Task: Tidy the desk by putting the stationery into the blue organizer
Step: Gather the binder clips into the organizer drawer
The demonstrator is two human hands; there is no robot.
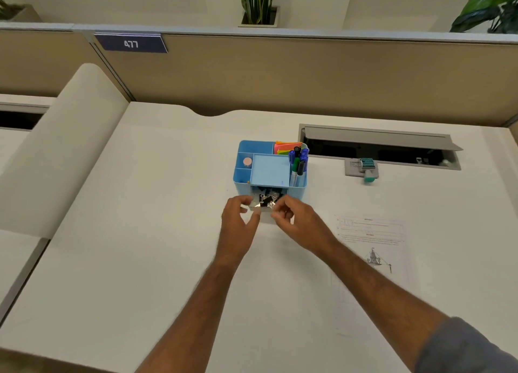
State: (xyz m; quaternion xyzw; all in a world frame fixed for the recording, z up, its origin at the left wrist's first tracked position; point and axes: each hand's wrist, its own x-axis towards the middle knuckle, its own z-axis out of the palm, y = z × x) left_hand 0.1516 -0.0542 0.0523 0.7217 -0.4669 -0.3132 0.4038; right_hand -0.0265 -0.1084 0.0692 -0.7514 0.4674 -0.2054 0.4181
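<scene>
Both hands brought together at the front of the blue organizer (pixel 270 171), just over its pulled-out drawer (pixel 259 211). Probably so because the drawer is the compartment for small metal bits and needs one hand each side to load or steady it. Left hand (pixel 238 213) loosely curled, thumb and fingers apart, tips at the drawer's left corner; whether anything is pinched there, cannot tell. Right hand (pixel 291 214) curled with fingertips drawn together near the drawer's right edge, apparently nipping something small, though too blurred to be sure.

Binder clips (pixel 267 200) heaped in the drawer, black bodies with shiny wire handles, half under the organizer's raised tray. Drawer drawn out toward the body, likely kept open until the last clips are in.

Organizer set mid-counter (pixel 168 260), pale blue plastic, square-cornered, split into several wells. Markers (pixel 298 161) upright in the right-hand well, caps up, blue, green and black. Sticky notes (pixel 286 147) in pink, orange and green standing at the back. Small round pinkish thing (pixel 247 162) in a left well. Flat lidded tray in the middle, bare.

Well apart to the right: a teal-topped stamp (pixel 368 171) by the cable hatch, and a printed sheet (pixel 372 246) lying flat beside the right forearm. By the look of it, tidying nearly done.
</scene>
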